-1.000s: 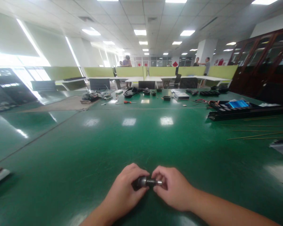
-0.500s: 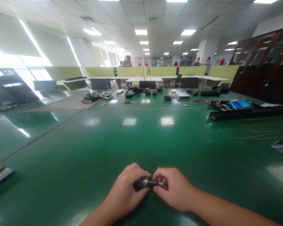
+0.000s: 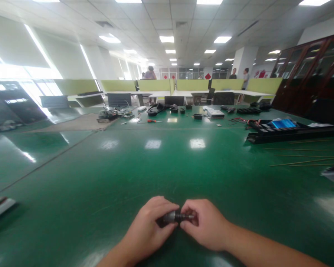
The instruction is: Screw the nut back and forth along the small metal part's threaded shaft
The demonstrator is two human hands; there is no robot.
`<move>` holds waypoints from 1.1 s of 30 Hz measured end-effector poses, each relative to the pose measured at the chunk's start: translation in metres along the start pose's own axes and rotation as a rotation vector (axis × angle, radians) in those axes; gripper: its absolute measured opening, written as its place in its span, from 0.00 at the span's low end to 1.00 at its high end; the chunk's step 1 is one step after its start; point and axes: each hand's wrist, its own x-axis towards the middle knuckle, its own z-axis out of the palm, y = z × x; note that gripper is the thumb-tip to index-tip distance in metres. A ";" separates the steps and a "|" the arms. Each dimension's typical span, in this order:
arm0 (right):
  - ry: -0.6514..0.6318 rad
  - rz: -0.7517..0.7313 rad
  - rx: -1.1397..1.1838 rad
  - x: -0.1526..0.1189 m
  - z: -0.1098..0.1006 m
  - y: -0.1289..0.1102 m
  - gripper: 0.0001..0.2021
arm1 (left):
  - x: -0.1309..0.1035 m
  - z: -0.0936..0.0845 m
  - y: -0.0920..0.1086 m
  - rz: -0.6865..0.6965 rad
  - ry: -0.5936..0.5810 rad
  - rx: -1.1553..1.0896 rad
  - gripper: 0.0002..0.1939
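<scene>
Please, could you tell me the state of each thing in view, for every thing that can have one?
Left hand: closed around the thick end of the metal tool.
Right hand: fingers curled around its thin end.
Metal tool: held sideways between the hands.
Screwdriver: lying flat.
Thin sticks: lying loose, some crossing.
Ceiling lights: on.
Table: shiny, reflecting light.
</scene>
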 end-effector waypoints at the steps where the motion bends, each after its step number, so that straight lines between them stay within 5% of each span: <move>1: -0.001 -0.002 -0.002 0.000 0.000 0.000 0.03 | 0.000 0.000 0.000 0.000 0.006 0.002 0.14; 33: -0.005 -0.013 -0.065 0.001 -0.002 -0.001 0.06 | 0.000 -0.002 0.004 0.035 -0.008 0.012 0.16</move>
